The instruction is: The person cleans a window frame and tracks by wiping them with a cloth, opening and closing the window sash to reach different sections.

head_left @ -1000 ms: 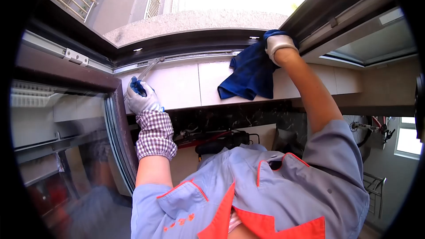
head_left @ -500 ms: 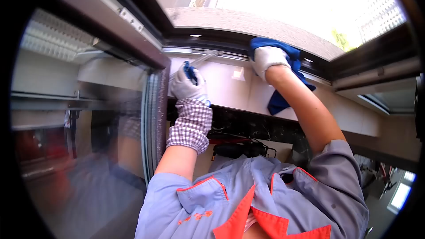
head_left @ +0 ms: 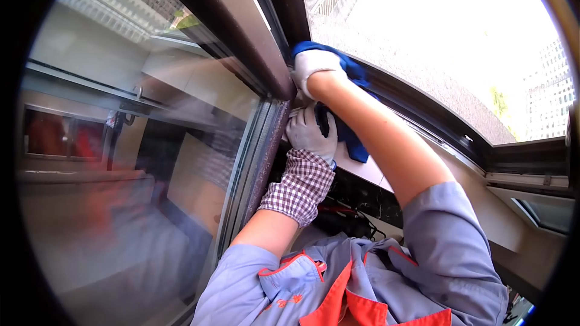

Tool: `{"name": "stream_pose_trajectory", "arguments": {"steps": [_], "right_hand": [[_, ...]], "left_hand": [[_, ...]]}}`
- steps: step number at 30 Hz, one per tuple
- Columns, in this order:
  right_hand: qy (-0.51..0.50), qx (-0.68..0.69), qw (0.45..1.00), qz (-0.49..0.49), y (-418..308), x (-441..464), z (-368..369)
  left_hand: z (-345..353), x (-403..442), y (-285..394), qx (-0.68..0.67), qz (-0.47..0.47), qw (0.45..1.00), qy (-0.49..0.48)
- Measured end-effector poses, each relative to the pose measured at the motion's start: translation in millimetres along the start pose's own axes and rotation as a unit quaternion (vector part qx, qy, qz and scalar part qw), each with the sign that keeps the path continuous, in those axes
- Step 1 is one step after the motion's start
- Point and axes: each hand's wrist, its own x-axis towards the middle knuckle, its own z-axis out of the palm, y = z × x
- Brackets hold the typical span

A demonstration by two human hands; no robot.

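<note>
My right hand (head_left: 318,67), in a white glove, presses a blue cloth (head_left: 353,74) into the left corner of the dark window frame (head_left: 417,99). Part of the cloth hangs below my right wrist, over the pale sill (head_left: 362,168). Just below, my left hand (head_left: 311,130), gloved and with a checked sleeve cover, is beside the edge of the open window sash (head_left: 269,145). Its fingers are curled near a dark blue patch, and whether they grip anything is hidden. My right forearm crosses above the hanging cloth.
The sash's large glass pane (head_left: 139,163) fills the left side and shows reflections. Beyond the frame lies a rough outer ledge (head_left: 423,84). Under the sill are a dark marbled surface (head_left: 362,196) and a partly hidden black object. Another window panel (head_left: 547,212) stands at the far right.
My right hand has wiped leftward along the frame with the cloth, from the right side to the left corner. The view has turned, and both hands are now close together.
</note>
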Motion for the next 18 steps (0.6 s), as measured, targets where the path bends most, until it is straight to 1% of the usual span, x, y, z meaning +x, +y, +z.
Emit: {"name": "stream_pose_trajectory", "arguments": {"steps": [1, 2, 4, 5, 8, 10, 12, 13, 14, 16, 18], "right_hand": [[-0.070, -0.015, 0.997, -0.037, 5, 21, 24], [-0.035, 0.035, 0.998, -0.029, 7, 20, 26], [0.026, 0.133, 0.991, -0.020, 18, 12, 30], [0.007, 0.145, 0.989, -0.020, 21, 12, 34], [0.000, 0.080, 0.996, -0.046, 20, 12, 35], [-0.026, 0.078, 0.996, -0.027, 14, 17, 32], [-0.023, 0.026, 0.999, -0.027, 9, 15, 31], [-0.034, 0.033, 0.999, -0.008, 6, 13, 29], [-0.050, 0.010, 0.999, 0.013, 0, 16, 28], [-0.082, -0.007, 0.997, 0.014, -1, 14, 15], [-0.035, -0.022, 0.999, -0.015, 1, 6, 17]], "left_hand": [[-6, 1, 4, -0.007, -0.007, 1.000, -0.019], [-10, 3, 5, -0.013, -0.014, 0.999, -0.037], [-6, 0, 3, -0.007, -0.009, 1.000, -0.012], [-5, -3, 2, -0.006, -0.010, 1.000, -0.003], [-6, -1, 4, -0.010, -0.009, 1.000, 0.003], [-7, 1, 5, -0.011, -0.007, 1.000, -0.001], [-6, 0, 3, -0.012, -0.001, 1.000, -0.001], [-6, 1, 3, -0.005, 0.007, 1.000, 0.001], [-6, 1, 3, -0.009, 0.006, 1.000, 0.000], [-5, 2, 1, -0.016, 0.003, 1.000, 0.003], [-5, 2, 0, -0.007, -0.006, 1.000, -0.008]]}}
